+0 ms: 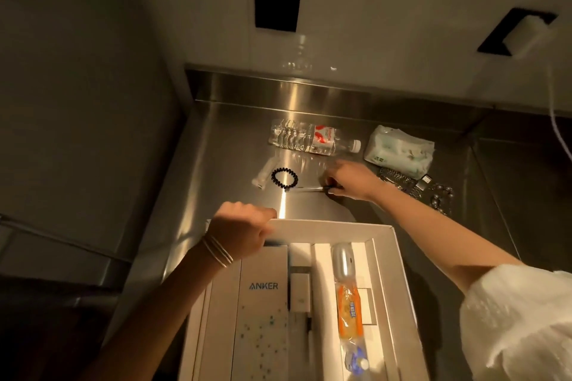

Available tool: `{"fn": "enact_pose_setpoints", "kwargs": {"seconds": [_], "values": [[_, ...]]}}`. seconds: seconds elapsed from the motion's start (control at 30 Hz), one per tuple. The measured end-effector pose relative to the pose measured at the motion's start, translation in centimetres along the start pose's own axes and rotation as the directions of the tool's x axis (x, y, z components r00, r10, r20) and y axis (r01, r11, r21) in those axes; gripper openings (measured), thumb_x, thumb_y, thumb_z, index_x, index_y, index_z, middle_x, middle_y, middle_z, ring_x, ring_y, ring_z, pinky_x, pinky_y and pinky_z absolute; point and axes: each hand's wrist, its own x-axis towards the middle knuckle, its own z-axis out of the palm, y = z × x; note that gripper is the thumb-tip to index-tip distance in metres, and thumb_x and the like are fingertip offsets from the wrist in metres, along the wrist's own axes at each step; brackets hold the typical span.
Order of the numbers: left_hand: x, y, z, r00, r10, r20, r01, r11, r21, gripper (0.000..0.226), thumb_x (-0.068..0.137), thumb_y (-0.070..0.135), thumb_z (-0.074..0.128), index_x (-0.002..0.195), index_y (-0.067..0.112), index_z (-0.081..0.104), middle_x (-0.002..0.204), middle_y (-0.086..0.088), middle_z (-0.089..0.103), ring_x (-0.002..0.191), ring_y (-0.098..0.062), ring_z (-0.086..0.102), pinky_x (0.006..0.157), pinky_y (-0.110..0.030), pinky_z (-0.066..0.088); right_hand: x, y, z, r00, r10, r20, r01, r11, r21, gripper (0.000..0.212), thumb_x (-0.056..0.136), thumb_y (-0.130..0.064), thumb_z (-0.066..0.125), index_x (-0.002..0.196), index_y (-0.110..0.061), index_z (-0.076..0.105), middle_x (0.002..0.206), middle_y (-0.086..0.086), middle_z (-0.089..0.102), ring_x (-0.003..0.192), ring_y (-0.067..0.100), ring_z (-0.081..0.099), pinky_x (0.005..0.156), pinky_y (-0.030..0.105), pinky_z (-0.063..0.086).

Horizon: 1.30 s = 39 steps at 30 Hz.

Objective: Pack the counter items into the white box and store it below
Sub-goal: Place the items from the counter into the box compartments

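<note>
steel counter (235, 139) carries the white box (340, 224) at its near edge. the left hand (244, 226) curls over the box's far left corner. the right hand (349, 179) pinches a thin clear stick (306, 189) mid-counter, beside a black hair tie (284, 178); a water bottle (312, 137) lies toward the back edge.

The left forearm (173, 284) is bare, and its wrist carries about 3 thin silver bangles (218, 252), slim bright lines lying close together just behind the left hand (241, 226). The right forearm (433, 219) is bare too, from the right hand (353, 181) back to near the elbow. There a loose white sleeve (520, 318) begins, its cloth lightly textured and puckered, with a soft gathered edge that looks slightly sheer in the warm light.
</note>
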Motion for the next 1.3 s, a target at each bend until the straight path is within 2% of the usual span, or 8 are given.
{"fn": "enact_pose_setpoints", "kwargs": {"seconds": [0.13, 0.23, 0.3, 0.53, 0.73, 0.87, 1.07, 1.3], "values": [[2.4, 0.8, -1.8, 0.981, -0.025, 0.191, 0.048, 0.992, -0.115, 0.012, 0.084, 0.026, 0.047, 0.082, 0.019, 0.057, 0.075, -0.008, 0.066, 0.068, -0.032, 0.064, 0.057, -0.029, 0.04, -5.6, -0.4, -3.9, 0.862, 0.461, -0.209, -0.266, 0.764, 0.588, 0.013, 0.08, -0.013, 0.068, 0.085, -0.006, 0.059, 0.077, 0.001, 0.057, 0.071, 0.016, 0.054, 0.059, 0.016, 0.041], [4.0, 1.3, -2.5, 0.959, -0.021, 0.284, 0.039, 0.998, -0.058, 0.018, 0.091, 0.029, 0.04, 0.098, 0.021, 0.055, 0.105, -0.005, 0.066, 0.092, -0.027, 0.063, 0.073, -0.032, 0.043, -11.1, -3.2, -6.8, 0.75, 0.65, -0.122, -0.226, 0.426, 0.876, 0.009, 0.081, -0.009, 0.068, 0.086, -0.008, 0.06, 0.071, 0.0, 0.054, 0.064, 0.009, 0.05, 0.059, 0.009, 0.044], [4.3, 1.5, -2.8, 0.973, 0.001, 0.231, 0.002, 1.0, -0.013, 0.017, 0.09, 0.028, 0.043, 0.099, 0.024, 0.057, 0.114, -0.006, 0.063, 0.094, -0.023, 0.064, 0.085, -0.032, 0.044, -15.2, -6.0, -7.7, 0.751, 0.658, -0.059, -0.245, 0.36, 0.9, 0.008, 0.081, -0.013, 0.069, 0.086, -0.011, 0.063, 0.069, -0.001, 0.056, 0.063, 0.007, 0.052, 0.062, 0.011, 0.047], [4.0, 1.5, -2.5, 0.978, 0.014, 0.208, -0.006, 0.999, -0.04, 0.014, 0.089, 0.024, 0.048, 0.099, 0.021, 0.057, 0.099, -0.003, 0.067, 0.092, -0.025, 0.064, 0.084, -0.035, 0.045, -21.0, -15.9, -3.4, 0.732, 0.658, 0.178, -0.485, 0.32, 0.814, 0.007, 0.077, -0.024, 0.071, 0.08, -0.027, 0.065, 0.076, 0.002, 0.069, 0.058, 0.002, 0.055, 0.055, 0.01, 0.041], [3.9, 1.5, -2.1, 0.983, 0.023, 0.182, -0.008, 0.996, -0.085, 0.02, 0.09, 0.025, 0.047, 0.106, 0.02, 0.057, 0.101, -0.007, 0.066, 0.093, -0.028, 0.064, 0.092, -0.041, 0.043, -18.9, -18.9, 0.0, 0.644, 0.721, 0.256, -0.715, 0.449, 0.535, 0.024, 0.084, -0.033, 0.063, 0.104, -0.021, 0.06, 0.075, -0.011, 0.054, 0.067, 0.006, 0.051, 0.061, 0.015, 0.041], [4.1, 1.1, -1.5, 0.989, 0.06, 0.135, -0.044, 0.992, -0.12, 0.023, 0.09, 0.028, 0.048, 0.11, 0.021, 0.057, 0.1, -0.008, 0.065, 0.09, -0.028, 0.063, 0.072, -0.034, 0.049, -18.0, -19.5, 0.7, 0.635, 0.675, 0.377, -0.759, 0.451, 0.47, 0.035, 0.084, -0.034, 0.064, 0.112, -0.015, 0.056, 0.105, 0.004, 0.065, 0.084, 0.015, 0.06, 0.077, 0.025, 0.052], [3.9, 1.0, -1.7, 1.0, 0.017, 0.021, -0.006, 0.896, -0.445, 0.018, 0.089, 0.024, 0.052, 0.099, 0.022, 0.065, 0.091, -0.005, 0.068, 0.082, -0.023, 0.06, 0.068, -0.029, 0.045, -17.5, -18.7, 0.9, 0.636, 0.624, 0.453, -0.766, 0.442, 0.467, 0.038, 0.077, -0.035, 0.073, 0.106, -0.013, 0.061, 0.096, 0.004, 0.066, 0.082, 0.019, 0.065, 0.073, 0.029, 0.056], [3.8, 1.1, -1.3, 0.972, 0.128, -0.196, -0.184, 0.936, -0.301, 0.004, 0.074, 0.014, 0.072, 0.075, 0.013, 0.068, 0.069, -0.006, 0.067, 0.066, -0.024, 0.061, 0.047, -0.029, 0.049, -17.1, -18.2, 1.2, 0.655, 0.615, 0.44, -0.75, 0.455, 0.481, 0.036, 0.074, -0.035, 0.075, 0.098, -0.013, 0.061, 0.089, 0.001, 0.062, 0.077, 0.017, 0.059, 0.068, 0.027, 0.054]]}}
